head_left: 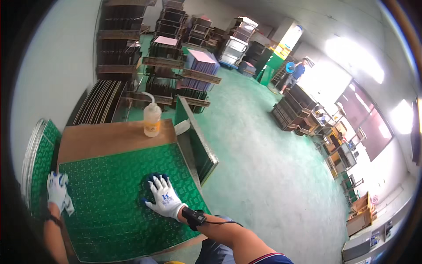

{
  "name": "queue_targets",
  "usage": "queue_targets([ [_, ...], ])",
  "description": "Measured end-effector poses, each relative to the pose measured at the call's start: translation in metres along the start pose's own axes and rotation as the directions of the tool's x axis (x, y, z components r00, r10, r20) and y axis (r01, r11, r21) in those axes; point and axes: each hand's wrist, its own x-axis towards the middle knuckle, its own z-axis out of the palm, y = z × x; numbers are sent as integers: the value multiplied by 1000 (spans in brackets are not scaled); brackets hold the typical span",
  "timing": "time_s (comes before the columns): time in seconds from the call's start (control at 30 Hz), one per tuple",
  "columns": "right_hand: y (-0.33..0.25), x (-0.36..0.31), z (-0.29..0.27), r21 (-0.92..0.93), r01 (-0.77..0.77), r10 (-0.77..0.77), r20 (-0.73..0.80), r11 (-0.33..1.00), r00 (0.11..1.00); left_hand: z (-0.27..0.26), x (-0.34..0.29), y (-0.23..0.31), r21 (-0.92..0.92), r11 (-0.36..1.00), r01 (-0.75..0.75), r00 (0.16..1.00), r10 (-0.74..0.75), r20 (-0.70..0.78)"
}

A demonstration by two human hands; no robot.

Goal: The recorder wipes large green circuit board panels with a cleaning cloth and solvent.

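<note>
A large green panel (118,198) with a fine printed pattern lies on a brown-topped table (101,143). My right hand (165,197), in a white glove with dark blue fingertips, rests flat on the panel with its fingers spread. At the panel's left edge is my left hand (57,189), gloved the same way and closed around a white cloth (68,205) that hangs down beside it. Its fingertips are partly hidden. Beyond the panel, a white squeeze bottle (152,118) with a bent spout and an orange label stands upright.
More green panels (40,163) lean on edge at the left. A silver-edged panel (200,145) stands upright at the table's right side. Racks of dark boards (118,48) line the back wall. Far off, a person (296,75) in blue stands near a dark crate (294,108).
</note>
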Motion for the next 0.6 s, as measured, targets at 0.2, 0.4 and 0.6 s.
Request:
queue_targets([
  [0.2,-10,8,-8,102,6,-12,57,995,998,-18,-127,-5,107,971,-214,960,229,-161],
  [0.4,23,4,-5,-24,-45,44,-51,999,998,-39,-31,64,62,980,-191,958,200,-206],
  [0.6,9,16,18,-23,73,-74,-52,997,996,-51,30,24,176,984,20,999,-11,-53],
])
